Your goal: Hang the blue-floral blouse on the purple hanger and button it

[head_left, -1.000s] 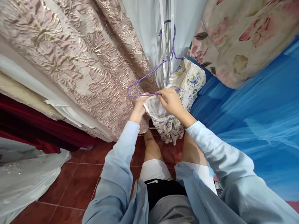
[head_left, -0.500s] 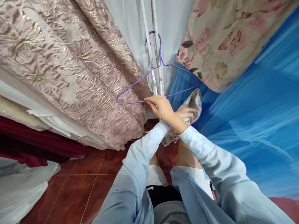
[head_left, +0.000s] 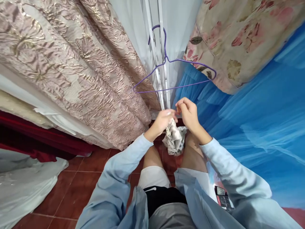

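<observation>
My left hand point(head_left: 163, 121) is closed on a bunched piece of pale patterned cloth point(head_left: 175, 140), which hangs below it between my knees. Just to the right, level with the left fingertips, is my right hand point(head_left: 188, 114). Its fingers are curled into a pinch, and whatever may be in them is too small to make out. Above both hands, a purple clothes hanger point(head_left: 175, 86) hangs by its hook from a white rack point(head_left: 160, 63) with nothing on it. Neither hand touches the hanger.
Pink metallic floral fabric point(head_left: 78, 70) hangs on the left, with dark red cloth point(head_left: 35, 136) and white cloth point(head_left: 30, 181) lower down. Floral fabric point(head_left: 226, 47) and blue tulle point(head_left: 257, 127) hang on the right. The floor is red tile point(head_left: 78, 187).
My right hand has let go of the hanger's bottom bar and moved right and uncrossed from the left. My left hand has come leftward with the cloth. The hanger has swung slightly.
</observation>
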Demonstrator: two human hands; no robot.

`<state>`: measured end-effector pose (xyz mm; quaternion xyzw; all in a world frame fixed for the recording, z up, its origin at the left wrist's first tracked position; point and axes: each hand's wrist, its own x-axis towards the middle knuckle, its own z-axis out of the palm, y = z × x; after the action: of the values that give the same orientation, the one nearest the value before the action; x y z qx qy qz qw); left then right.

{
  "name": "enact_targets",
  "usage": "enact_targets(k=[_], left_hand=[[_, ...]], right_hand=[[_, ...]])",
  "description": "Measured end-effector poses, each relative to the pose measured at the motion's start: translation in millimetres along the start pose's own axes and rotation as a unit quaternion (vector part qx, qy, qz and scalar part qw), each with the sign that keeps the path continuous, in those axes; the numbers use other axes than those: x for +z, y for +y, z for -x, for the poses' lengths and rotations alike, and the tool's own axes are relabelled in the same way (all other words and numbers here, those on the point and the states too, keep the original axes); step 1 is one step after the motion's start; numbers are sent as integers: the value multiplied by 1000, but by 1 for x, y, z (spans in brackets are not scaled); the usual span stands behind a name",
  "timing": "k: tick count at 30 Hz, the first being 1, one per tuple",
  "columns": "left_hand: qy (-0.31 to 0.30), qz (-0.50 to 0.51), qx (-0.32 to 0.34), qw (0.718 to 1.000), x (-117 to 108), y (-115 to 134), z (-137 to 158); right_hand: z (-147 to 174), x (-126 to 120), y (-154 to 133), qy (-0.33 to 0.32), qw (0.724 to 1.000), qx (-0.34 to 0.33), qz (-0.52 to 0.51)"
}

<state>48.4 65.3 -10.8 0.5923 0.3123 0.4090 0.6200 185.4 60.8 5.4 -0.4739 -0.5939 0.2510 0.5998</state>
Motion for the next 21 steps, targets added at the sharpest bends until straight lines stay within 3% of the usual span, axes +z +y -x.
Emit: enact_targets(k=[3, 5, 8, 11, 15, 17, 19, 21], left_hand=[[138, 45, 126, 981, -8, 37, 11], [147, 27, 183, 972, -9, 57, 17], [94, -21, 212, 972, -16, 79, 20], [45, -64, 182, 980, -31, 87, 15], [-97, -42, 28, 994, -42, 71, 13], [-137, -17, -22, 990, -40, 59, 13], [-124, -20, -23, 992, -36, 51, 13], [-68, -46, 18, 997, -36, 50, 11]], right_hand=[[-4, -6, -10, -102, 988, 93, -65], [-6, -5, -25, -187, 972, 100, -106], [-10, -3, -50, -283, 945, 85, -142], [-17, -4, -62, -257, 951, 75, -154], [-36, -13, -60, -157, 973, 53, -162], [-46, -20, -55, -121, 981, 35, -145], [-56, -30, -47, -103, 988, 10, -110], [-63, -40, -38, -96, 994, -20, -57]])
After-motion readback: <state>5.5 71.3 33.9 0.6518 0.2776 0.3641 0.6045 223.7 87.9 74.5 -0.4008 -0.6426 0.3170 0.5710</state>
